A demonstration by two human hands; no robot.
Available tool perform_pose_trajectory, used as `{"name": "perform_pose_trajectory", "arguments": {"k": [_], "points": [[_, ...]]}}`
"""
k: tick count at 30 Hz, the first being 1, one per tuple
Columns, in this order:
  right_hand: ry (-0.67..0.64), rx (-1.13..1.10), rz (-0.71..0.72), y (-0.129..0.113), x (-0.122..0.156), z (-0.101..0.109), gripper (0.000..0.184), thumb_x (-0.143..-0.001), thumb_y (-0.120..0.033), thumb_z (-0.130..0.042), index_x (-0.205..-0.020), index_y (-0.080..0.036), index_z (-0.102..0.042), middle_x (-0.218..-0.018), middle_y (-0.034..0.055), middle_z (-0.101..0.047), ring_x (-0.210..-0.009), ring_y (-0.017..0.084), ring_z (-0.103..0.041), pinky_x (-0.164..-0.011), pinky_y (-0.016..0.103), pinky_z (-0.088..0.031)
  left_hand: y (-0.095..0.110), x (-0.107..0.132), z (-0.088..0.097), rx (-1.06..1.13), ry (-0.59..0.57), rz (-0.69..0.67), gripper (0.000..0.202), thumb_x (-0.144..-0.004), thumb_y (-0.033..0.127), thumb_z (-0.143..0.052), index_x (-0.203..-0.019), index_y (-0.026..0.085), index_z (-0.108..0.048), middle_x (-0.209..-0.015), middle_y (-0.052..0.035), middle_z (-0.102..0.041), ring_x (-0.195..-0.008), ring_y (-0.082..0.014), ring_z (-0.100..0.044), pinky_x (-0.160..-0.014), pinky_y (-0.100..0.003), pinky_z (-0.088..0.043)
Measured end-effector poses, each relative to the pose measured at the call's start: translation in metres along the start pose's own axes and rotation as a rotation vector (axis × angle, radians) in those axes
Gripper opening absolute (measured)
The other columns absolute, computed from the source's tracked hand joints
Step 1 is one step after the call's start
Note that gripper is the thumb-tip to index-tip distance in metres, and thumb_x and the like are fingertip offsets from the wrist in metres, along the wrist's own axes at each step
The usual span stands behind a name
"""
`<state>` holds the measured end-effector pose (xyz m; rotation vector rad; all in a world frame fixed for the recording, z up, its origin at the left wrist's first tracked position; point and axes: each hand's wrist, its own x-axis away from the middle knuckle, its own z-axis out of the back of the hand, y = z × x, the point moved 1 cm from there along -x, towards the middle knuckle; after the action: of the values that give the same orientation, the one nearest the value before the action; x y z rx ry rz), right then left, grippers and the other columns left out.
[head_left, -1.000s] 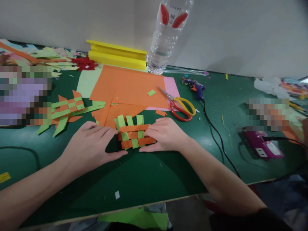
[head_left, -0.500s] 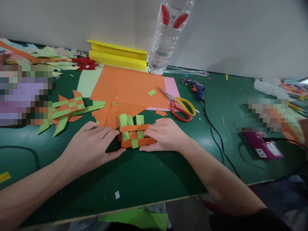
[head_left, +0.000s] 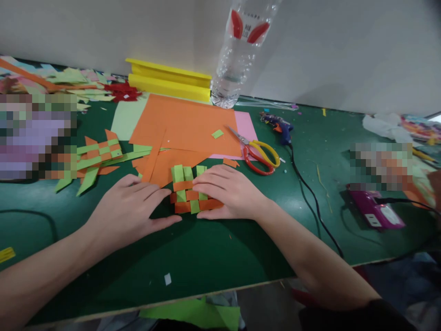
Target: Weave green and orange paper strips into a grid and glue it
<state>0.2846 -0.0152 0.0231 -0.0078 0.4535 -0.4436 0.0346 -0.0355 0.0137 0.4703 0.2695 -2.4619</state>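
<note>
A small woven mat of orange and light-green paper strips lies on the green table in front of me. My right hand covers its right part, fingers bent over the top and thumb at the lower edge, gripping the strips. On the other side, my left hand has its fingertips at the mat's left edge. Its thumb lies just below the lower left corner, spread away from the fingers. Green strip ends stick up beyond the top orange strip. The right ends of the upper orange strips are hidden under my right hand.
Scissors lie on orange paper sheets behind the mat. A glue gun trails a black cord to the right. Further back stand a water bottle and folded yellow paper. Another woven piece is at left.
My right hand has slid left and further over the mat, covering more of the top strip. My left hand has barely moved; its thumb now sits slightly lower, off the corner.
</note>
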Motion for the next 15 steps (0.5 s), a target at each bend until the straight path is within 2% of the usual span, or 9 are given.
{"name": "perform_pose_trajectory", "arguments": {"k": [2,5,10,15], "points": [[-0.087,-0.038,-0.021,0.0006,0.0000,-0.0016,0.056,-0.089,-0.056,-0.056,-0.125,-0.013,-0.059,-0.130,0.0133,-0.064,-0.122,0.025,-0.055,-0.105,0.043,-0.041,-0.0001,0.0004,0.0010,-0.002,-0.002,-0.004,0.042,-0.095,0.053,-0.049,-0.094,0.014,-0.065,-0.068,-0.0074,-0.069,-0.061,-0.0250,-0.066,-0.064,-0.042,-0.044],[-0.180,-0.056,-0.083,0.0015,0.0005,-0.0044,0.067,-0.088,-0.059,-0.056,-0.136,-0.012,-0.051,-0.144,0.0144,-0.053,-0.134,0.025,-0.048,-0.114,0.045,-0.033,-0.0001,0.0015,0.0009,0.004,-0.009,0.001,0.041,-0.096,0.052,-0.047,-0.093,0.015,-0.065,-0.070,-0.0073,-0.071,-0.061,-0.0246,-0.066,-0.064,-0.042,-0.045],[-0.239,-0.067,-0.136,0.0002,-0.0002,-0.0080,0.072,-0.088,-0.061,-0.054,-0.140,-0.013,-0.047,-0.149,0.0116,-0.048,-0.140,0.024,-0.042,-0.120,0.045,-0.023,-0.0002,0.0023,-0.0001,0.019,-0.022,0.006,0.037,-0.096,0.047,-0.048,-0.093,0.014,-0.065,-0.072,-0.0080,-0.072,-0.062,-0.0248,-0.067,-0.065,-0.042,-0.044],[-0.254,-0.086,-0.141,-0.0033,-0.0035,-0.0084,0.068,-0.090,-0.055,-0.054,-0.143,-0.012,-0.045,-0.149,0.0132,-0.047,-0.142,0.024,-0.039,-0.122,0.048,-0.018,0.0000,0.0012,0.0000,0.034,-0.025,0.003,0.030,-0.095,0.041,-0.052,-0.099,0.014,-0.064,-0.075,-0.0072,-0.072,-0.063,-0.0240,-0.067,-0.066,-0.041,-0.043]]}}
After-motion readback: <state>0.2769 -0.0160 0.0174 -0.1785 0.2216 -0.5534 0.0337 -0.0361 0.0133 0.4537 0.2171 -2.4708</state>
